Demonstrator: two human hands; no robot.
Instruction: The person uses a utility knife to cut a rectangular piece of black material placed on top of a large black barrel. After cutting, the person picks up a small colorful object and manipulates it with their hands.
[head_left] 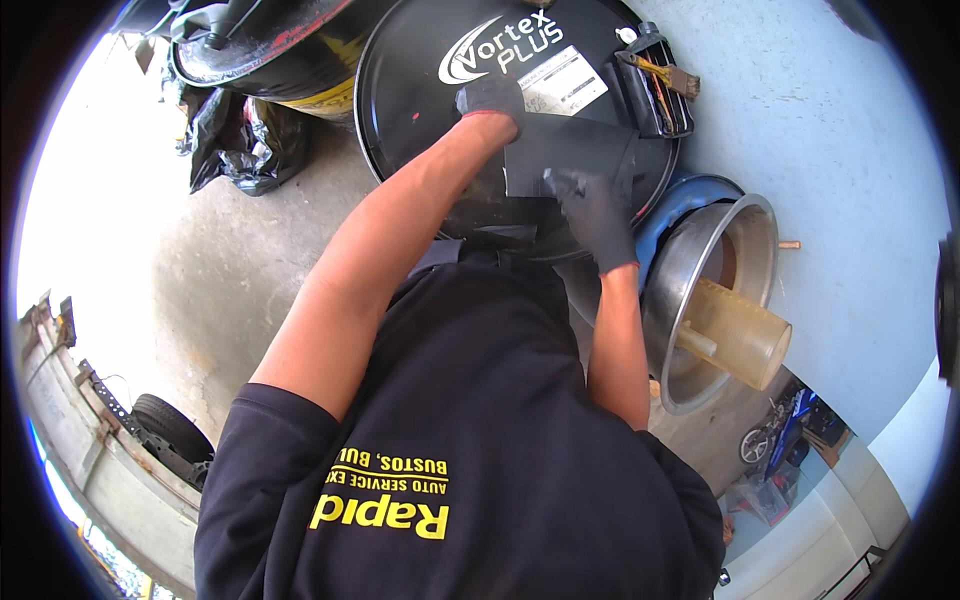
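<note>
Gloved left hand (pixel 490 100), right hand (pixel 592 212), grey sheet (pixel 570 150)

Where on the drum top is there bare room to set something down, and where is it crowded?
Bare room lies on the black drum top, left of the left hand. It is crowded on the right: both hands hold a dark sheet, the right hand on its lower edge, and a black tray with a brush sits at the rim.

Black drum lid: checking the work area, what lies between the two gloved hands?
In the head view, a dark grey sheet spans from the left hand to the right hand, lying over the black drum lid; both touch it.
</note>
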